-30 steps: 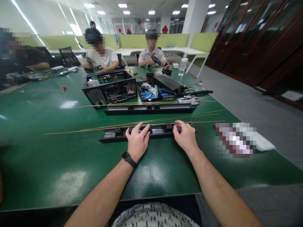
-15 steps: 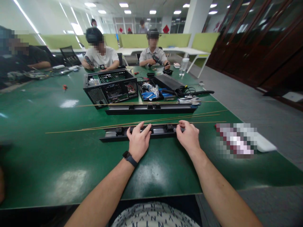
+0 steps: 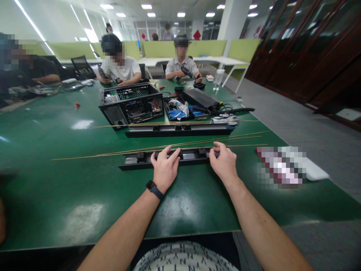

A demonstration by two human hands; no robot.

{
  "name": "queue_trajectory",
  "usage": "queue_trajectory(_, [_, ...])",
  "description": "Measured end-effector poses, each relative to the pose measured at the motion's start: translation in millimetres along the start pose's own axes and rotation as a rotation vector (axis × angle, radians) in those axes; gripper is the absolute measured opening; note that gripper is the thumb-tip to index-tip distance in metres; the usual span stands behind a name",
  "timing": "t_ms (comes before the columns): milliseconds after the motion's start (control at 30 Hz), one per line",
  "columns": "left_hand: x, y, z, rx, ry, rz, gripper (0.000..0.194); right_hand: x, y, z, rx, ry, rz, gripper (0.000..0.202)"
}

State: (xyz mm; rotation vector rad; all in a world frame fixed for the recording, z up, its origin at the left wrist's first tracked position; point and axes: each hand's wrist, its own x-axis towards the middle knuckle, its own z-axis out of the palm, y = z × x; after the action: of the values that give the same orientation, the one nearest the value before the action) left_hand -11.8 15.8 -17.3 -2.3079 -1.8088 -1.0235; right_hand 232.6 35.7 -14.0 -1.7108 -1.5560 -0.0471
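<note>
The left hand (image 3: 166,162) spreads its grip over the middle of a black rail (image 3: 137,166), and the right hand (image 3: 224,158) keeps a narrow grip by its right end; whether either holds anything cannot be told. The rail lies well in from the near edge of the bench (image 3: 70,188), with thin rods (image 3: 113,154) along its far side. Beyond sit a second rail (image 3: 180,133) and a computer case (image 3: 143,109).

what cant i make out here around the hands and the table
All in the head view:
Part of the nearer black rail: covered by the left hand.
Whatever the right hand may pinch: hidden by that hand itself.
Red-edged item at right: blurred by pixel blocks.
Small parts inside the computer case: too small and dark.
</note>
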Motion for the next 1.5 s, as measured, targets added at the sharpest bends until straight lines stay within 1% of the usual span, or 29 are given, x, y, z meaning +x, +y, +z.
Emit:
queue_trajectory(133, [0.2,-0.2,1.5,0.000,0.007,-0.001,0.036,0.0,1.0,0.6,-0.017,0.010,0.014,0.028])
queue_trajectory(367, [0.5,1.9,1.0,0.001,0.007,-0.003,0.037,-2.4,0.3,5.1,0.021,-0.013,-0.068,0.028])
queue_trajectory(467, [0.4,1.8,0.7,0.002,0.010,-0.003,0.037,-2.8,-0.6,5.0,0.028,-0.020,-0.081,0.028])
queue_trajectory(667, [-0.1,0.5,2.2,0.005,0.025,0.009,0.036,-1.0,1.2,3.6,-0.011,0.015,-0.003,0.030])
queue_trajectory(800, [-0.5,0.2,3.1,0.006,0.029,0.007,0.037,-0.9,1.2,4.2,0.006,0.016,-0.030,0.027])
queue_trajectory(1100, [0.2,0.7,2.2,0.014,0.003,-0.007,0.037,-3.3,-2.7,5.1,0.028,-0.039,-0.081,0.031])
queue_trajectory(1267, [0.1,1.2,1.1,0.014,0.005,-0.004,0.038,-1.5,-0.8,2.6,-0.009,-0.004,-0.021,0.034])
queue_trajectory(1367, [-0.1,1.3,1.0,0.009,0.006,-0.001,0.037,-0.3,1.1,1.8,-0.026,0.011,0.018,0.032])
queue_trajectory(1500, [-0.4,1.8,0.7,0.003,0.011,-0.002,0.037,-0.8,1.7,2.8,-0.006,-0.003,-0.002,0.029])
